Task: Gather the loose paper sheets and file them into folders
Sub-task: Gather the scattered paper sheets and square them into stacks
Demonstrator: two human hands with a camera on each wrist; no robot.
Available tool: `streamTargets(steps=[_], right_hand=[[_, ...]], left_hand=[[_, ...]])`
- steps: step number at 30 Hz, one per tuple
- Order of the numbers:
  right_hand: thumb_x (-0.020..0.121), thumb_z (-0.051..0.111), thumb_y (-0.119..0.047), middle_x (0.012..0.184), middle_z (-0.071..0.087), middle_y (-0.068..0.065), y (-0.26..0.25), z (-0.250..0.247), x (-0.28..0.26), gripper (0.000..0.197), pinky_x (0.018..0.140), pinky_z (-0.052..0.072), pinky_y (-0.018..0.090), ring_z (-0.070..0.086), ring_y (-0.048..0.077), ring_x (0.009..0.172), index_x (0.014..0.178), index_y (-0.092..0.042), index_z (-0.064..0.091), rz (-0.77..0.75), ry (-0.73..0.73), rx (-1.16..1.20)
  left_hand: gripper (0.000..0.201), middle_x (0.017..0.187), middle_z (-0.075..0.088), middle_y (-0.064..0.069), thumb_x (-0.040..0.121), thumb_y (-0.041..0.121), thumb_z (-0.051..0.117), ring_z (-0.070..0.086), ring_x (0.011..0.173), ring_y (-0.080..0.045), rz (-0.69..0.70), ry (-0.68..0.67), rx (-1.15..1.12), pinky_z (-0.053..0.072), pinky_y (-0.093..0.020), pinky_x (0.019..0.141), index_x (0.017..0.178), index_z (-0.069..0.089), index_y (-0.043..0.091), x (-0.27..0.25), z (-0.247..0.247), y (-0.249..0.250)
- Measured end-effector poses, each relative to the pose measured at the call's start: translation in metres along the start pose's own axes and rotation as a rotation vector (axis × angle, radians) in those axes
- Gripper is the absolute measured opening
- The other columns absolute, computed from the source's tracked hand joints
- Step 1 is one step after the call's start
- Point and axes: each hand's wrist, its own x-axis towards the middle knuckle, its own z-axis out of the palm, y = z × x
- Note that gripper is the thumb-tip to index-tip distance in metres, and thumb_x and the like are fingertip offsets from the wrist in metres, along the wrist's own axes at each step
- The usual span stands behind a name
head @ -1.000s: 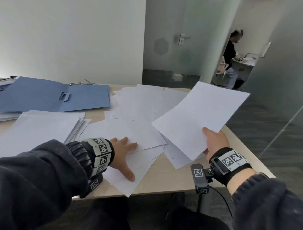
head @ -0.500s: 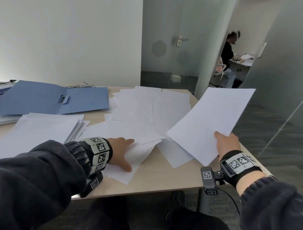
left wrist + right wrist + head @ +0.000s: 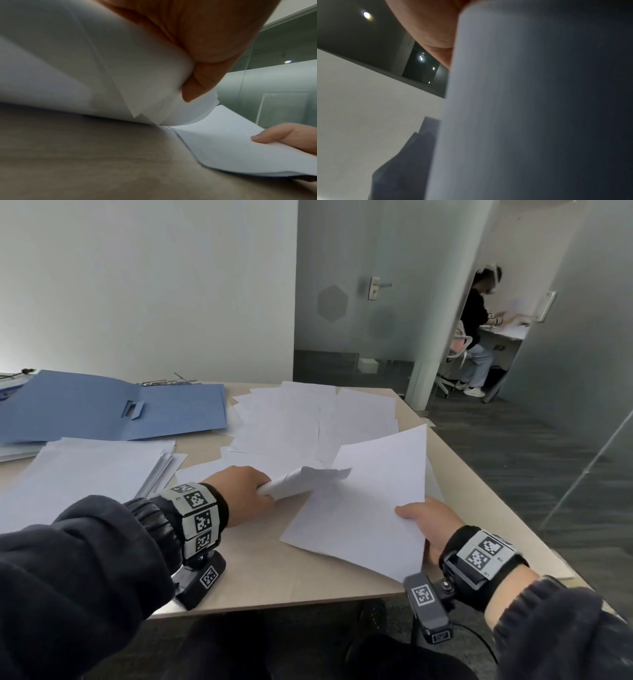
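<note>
My left hand (image 3: 255, 491) grips a curled bunch of white sheets (image 3: 305, 479) lifted off the table; in the left wrist view its thumb (image 3: 197, 83) presses the curled sheets (image 3: 120, 67). My right hand (image 3: 424, 522) pinches the near edge of a thin stack of white sheets (image 3: 370, 505), held low over the table's right part; the stack (image 3: 539, 108) fills the right wrist view. More loose sheets (image 3: 315, 422) lie spread farther back. An open blue folder (image 3: 113, 409) lies at the back left, with a neat paper pile (image 3: 85, 470) in front of it.
The wooden table (image 3: 267, 573) ends close to me and at the right, where grey carpet (image 3: 513, 446) begins. Metal clips (image 3: 168, 382) lie behind the folder. A person (image 3: 479, 330) sits at a desk in the far room beyond a glass wall.
My left hand went from lying flat on the sheets to gripping a bunch and lifting it. My right hand brought its stack down and leftwards over the table.
</note>
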Motion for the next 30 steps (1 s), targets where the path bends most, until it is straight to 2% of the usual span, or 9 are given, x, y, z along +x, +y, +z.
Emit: streamTargets(steps=[3,9,11,15,18,20,23,26,30], right_hand=[[0.099,0.056,-0.008,0.112,0.071,0.022,0.004,0.015,-0.001,0.019,0.101,0.048,0.058,0.066,0.042,0.106,0.114,-0.004,0.066,0.051,-0.056,0.060],[0.099,0.056,-0.047,0.107,0.074,0.018,0.004,0.023,-0.005,0.041,0.070,0.057,0.042,0.071,0.038,0.093,0.112,-0.011,0.069,0.178,-0.117,0.165],[0.099,0.058,-0.043,0.104,0.072,0.019,0.005,0.021,-0.005,0.040,0.069,0.057,0.042,0.070,0.037,0.089,0.116,-0.008,0.068,0.188,-0.106,0.182],[0.098,0.059,-0.023,0.125,0.066,0.026,0.006,0.014,-0.007,0.038,0.074,0.056,0.048,0.068,0.039,0.093,0.129,-0.001,0.061,0.207,-0.060,0.140],[0.098,0.053,-0.011,0.109,0.069,0.025,0.005,0.004,-0.006,0.027,0.070,0.055,0.045,0.067,0.037,0.086,0.121,0.002,0.060,0.207,-0.006,0.111],[0.098,0.051,-0.008,0.107,0.070,0.023,0.003,-0.002,-0.006,0.024,0.080,0.055,0.053,0.067,0.039,0.090,0.119,0.001,0.059,0.210,0.027,0.112],[0.097,0.052,-0.006,0.118,0.068,0.025,0.002,-0.005,-0.008,0.024,0.096,0.048,0.064,0.067,0.043,0.104,0.119,-0.002,0.059,0.209,0.045,0.117],[0.097,0.051,-0.003,0.120,0.067,0.025,0.000,-0.004,-0.013,0.018,0.097,0.047,0.065,0.065,0.043,0.108,0.113,-0.004,0.059,0.208,0.046,0.132],[0.096,0.052,-0.003,0.122,0.066,0.026,0.000,-0.002,-0.014,0.016,0.099,0.045,0.069,0.063,0.045,0.112,0.110,-0.006,0.059,0.219,0.024,0.132]], left_hand=[[0.029,0.061,0.057,0.005,0.089,0.039,0.057,0.049,0.056,-0.014,0.073,0.014,-0.049,0.038,-0.027,0.057,0.071,0.058,0.016,-0.009,-0.001,0.012],[0.035,0.053,0.043,0.003,0.088,0.036,0.054,0.035,0.048,-0.010,0.282,0.017,-0.046,0.030,-0.026,0.050,0.062,0.041,0.015,-0.032,-0.001,0.031],[0.032,0.055,0.044,0.001,0.086,0.034,0.053,0.035,0.049,-0.011,0.376,0.009,-0.021,0.032,-0.028,0.051,0.065,0.040,0.014,-0.038,0.000,0.033],[0.027,0.061,0.050,-0.002,0.082,0.039,0.048,0.042,0.054,-0.016,0.507,0.055,0.041,0.040,-0.031,0.052,0.069,0.044,0.016,-0.045,0.002,0.032],[0.027,0.061,0.049,-0.002,0.082,0.039,0.048,0.044,0.056,-0.018,0.543,0.104,0.000,0.041,-0.033,0.052,0.069,0.045,0.015,-0.046,-0.002,0.033],[0.027,0.061,0.051,-0.002,0.083,0.038,0.048,0.046,0.057,-0.018,0.556,0.133,-0.024,0.043,-0.035,0.053,0.069,0.047,0.015,-0.046,-0.008,0.036],[0.027,0.059,0.053,0.002,0.086,0.034,0.055,0.048,0.056,-0.013,0.524,0.176,-0.075,0.035,-0.029,0.049,0.063,0.047,0.023,-0.044,-0.020,0.043],[0.032,0.052,0.052,0.010,0.088,0.036,0.055,0.048,0.050,-0.005,0.422,0.253,-0.167,0.027,-0.025,0.048,0.057,0.048,0.032,-0.041,-0.037,0.049],[0.039,0.048,0.043,0.005,0.093,0.031,0.057,0.042,0.047,-0.009,0.278,0.435,-0.270,0.028,-0.026,0.050,0.056,0.046,0.022,-0.034,-0.065,0.051]])
